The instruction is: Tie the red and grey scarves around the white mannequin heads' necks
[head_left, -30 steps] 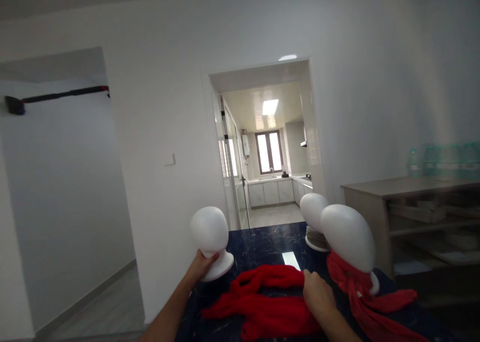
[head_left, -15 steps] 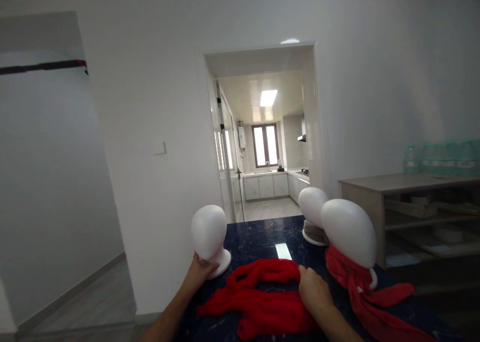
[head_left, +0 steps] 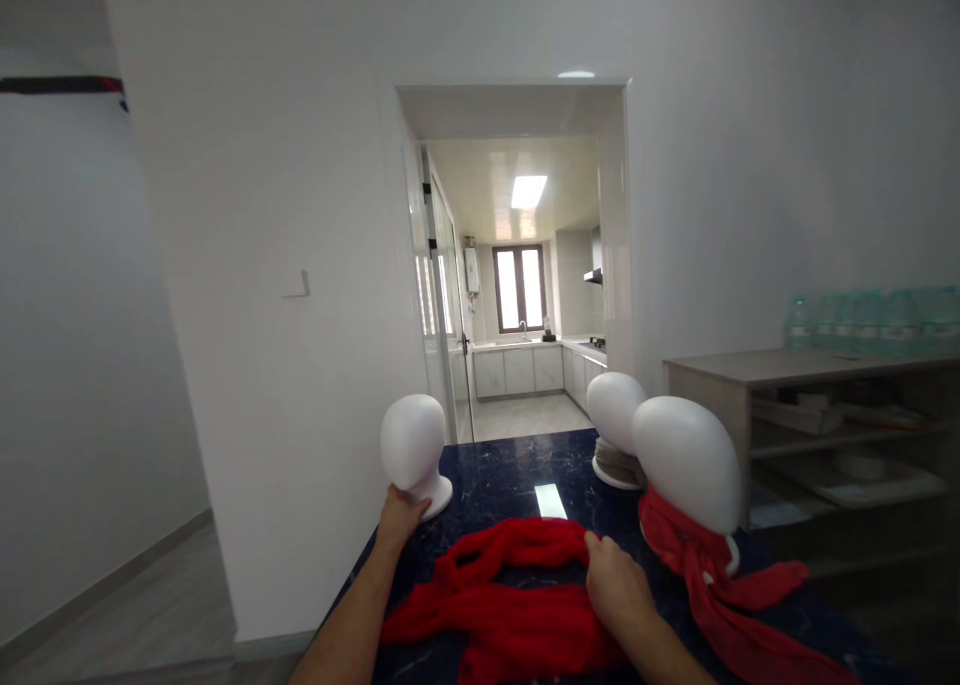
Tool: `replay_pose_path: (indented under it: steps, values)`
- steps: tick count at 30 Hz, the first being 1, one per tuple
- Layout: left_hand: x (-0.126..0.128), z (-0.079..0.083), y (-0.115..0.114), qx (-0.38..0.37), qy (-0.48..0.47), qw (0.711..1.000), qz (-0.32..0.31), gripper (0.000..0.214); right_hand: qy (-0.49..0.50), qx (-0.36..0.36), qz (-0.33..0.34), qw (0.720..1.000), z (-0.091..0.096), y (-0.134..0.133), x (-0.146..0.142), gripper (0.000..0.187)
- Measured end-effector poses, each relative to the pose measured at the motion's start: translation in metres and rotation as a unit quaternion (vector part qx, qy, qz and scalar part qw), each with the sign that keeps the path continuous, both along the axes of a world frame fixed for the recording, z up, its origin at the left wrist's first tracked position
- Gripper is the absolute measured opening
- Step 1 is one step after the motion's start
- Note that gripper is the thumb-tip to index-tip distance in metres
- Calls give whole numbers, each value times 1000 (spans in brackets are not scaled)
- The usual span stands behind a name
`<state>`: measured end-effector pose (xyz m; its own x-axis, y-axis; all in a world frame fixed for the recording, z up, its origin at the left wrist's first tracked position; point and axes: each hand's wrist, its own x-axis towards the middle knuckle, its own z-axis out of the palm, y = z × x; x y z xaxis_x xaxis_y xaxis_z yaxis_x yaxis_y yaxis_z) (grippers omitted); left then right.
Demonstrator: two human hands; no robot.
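A white mannequin head (head_left: pixel 412 441) stands upright on its round base at the table's left edge. My left hand (head_left: pixel 403 513) is closed around its neck, the thumb lying near the base. On the dark blue marbled table (head_left: pixel 517 465) a bright red scarf (head_left: pixel 517 615) lies bunched in a loose loop. Its far right part is pinched between the fingers of my right hand (head_left: pixel 616 575). To the right, another white mannequin head (head_left: pixel 686 460) wears a red scarf (head_left: pixel 697 555) knotted at the neck, its ends trailing over the table.
Behind it on the right stands a third mannequin head (head_left: pixel 616 410) with something grey around its neck. A shelf unit (head_left: pixel 705 370) beyond the table carries several water bottles (head_left: pixel 870 320). Ahead, a doorway opens onto a kitchen with white cabinets (head_left: pixel 517 370).
My left hand has moved the left mannequin head slightly away, toward the far end of the table. My right hand keeps hold of the scarf. The view has shifted a little.
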<state>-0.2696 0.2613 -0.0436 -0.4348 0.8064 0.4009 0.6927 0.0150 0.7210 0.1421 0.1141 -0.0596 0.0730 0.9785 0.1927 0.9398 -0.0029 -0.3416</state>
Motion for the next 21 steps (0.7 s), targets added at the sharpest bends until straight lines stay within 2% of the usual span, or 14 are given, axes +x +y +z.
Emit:
replay_pose_path:
  steps: [4,7,9,10,11,13,15,16,18,21]
  values:
    - [1,1,-12,-1,-18,1000,-4,67,-3,0,-7,1000,3,-1,-3,37]
    - [9,-2,-35,-15,-50,997,64,71,15,27,-6,1000,10,-1,-4,39]
    - [23,-4,-54,-13,-79,990,118,75,58,65,9,996,18,-3,-5,38]
    - [34,-4,-65,-3,-91,989,121,77,96,91,30,991,23,-4,-6,37]
    - [46,-4,-77,13,-98,990,97,80,144,119,62,980,28,-7,-8,36]
    - [76,2,-102,44,-106,993,-41,90,255,168,149,941,40,-15,-14,36]
    - [107,14,-127,47,-82,964,-249,101,359,186,228,886,54,-25,-23,37]
    - [121,22,-139,38,-69,939,-336,110,402,181,257,860,62,-30,-27,36]
    - [148,41,-159,16,-93,884,-457,122,468,165,299,815,82,-41,-35,33]
    - [182,67,-178,3,-209,794,-571,122,525,142,346,764,121,-56,-40,36]
